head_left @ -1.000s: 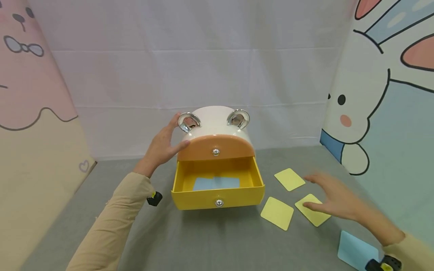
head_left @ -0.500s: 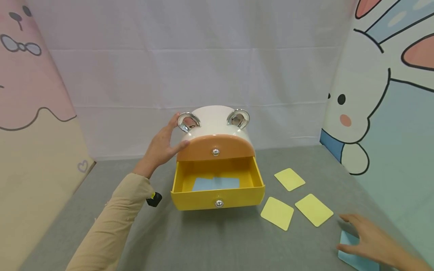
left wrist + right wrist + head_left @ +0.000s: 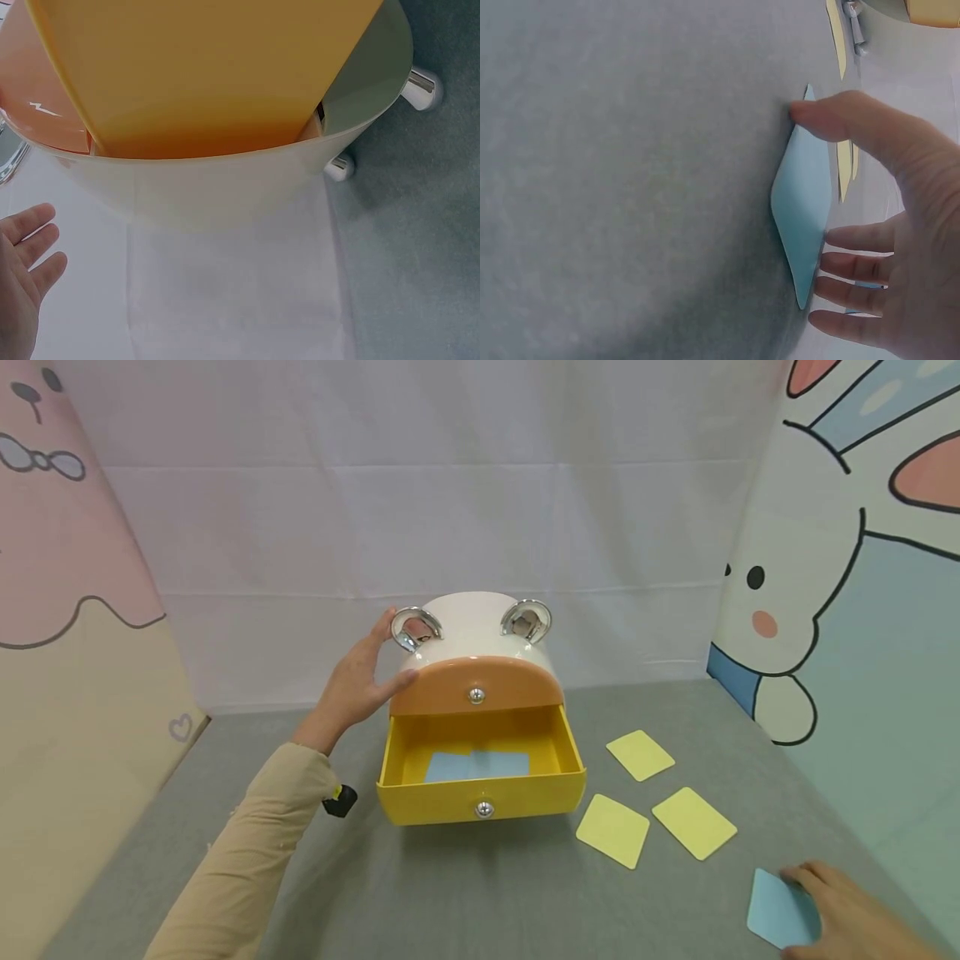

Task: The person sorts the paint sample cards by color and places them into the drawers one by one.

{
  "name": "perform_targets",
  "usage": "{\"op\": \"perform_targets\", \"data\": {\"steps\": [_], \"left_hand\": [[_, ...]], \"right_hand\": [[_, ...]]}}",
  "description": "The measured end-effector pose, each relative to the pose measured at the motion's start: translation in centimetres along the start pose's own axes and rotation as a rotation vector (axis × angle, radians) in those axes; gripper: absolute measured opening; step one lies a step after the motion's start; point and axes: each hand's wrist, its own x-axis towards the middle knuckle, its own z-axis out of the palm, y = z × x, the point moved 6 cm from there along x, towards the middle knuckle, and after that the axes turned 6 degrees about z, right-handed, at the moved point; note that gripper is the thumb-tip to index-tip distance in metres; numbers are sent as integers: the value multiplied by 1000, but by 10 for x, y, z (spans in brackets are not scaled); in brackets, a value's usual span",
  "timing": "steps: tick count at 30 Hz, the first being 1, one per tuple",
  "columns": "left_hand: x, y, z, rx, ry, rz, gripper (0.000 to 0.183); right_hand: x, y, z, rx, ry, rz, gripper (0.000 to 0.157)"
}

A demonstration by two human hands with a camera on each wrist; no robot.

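A small white drawer box (image 3: 476, 622) with two silver ear-shaped pieces stands on the grey cloth. My left hand (image 3: 356, 685) rests along its left side, thumb at the orange top drawer (image 3: 442, 689). The yellow lower drawer (image 3: 435, 804) is pulled out, with light blue cards (image 3: 501, 765) inside. In the left wrist view, the left hand's (image 3: 22, 277) fingers are straight and spread. At the lower right, my right hand (image 3: 855, 914) spans a light blue card (image 3: 780, 910) on the cloth. The right wrist view has the thumb over one edge and straight fingers along the opposite side.
Three yellow cards, one near the drawer (image 3: 613, 831), one farther back (image 3: 640, 755) and one to the right (image 3: 694, 823), lie on the grey cloth (image 3: 480, 893). A white curtain (image 3: 450, 527) hangs behind; printed panels flank both sides.
My right hand has moved from over the yellow cards down and right to the loose blue card, now at its edges. The left hand stays at the box.
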Motion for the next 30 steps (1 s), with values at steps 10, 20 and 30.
{"op": "perform_targets", "data": {"steps": [10, 20, 30], "left_hand": [[-1, -1, -1, 10, 8, 7, 85], [-1, 1, -2, 4, 8, 18, 86], [0, 3, -1, 0, 6, 19, 85]], "right_hand": [[4, -1, 2, 15, -50, 33, 79], [10, 0, 4, 59, -123, 105, 80], [10, 3, -1, 253, -125, 66, 71]]}}
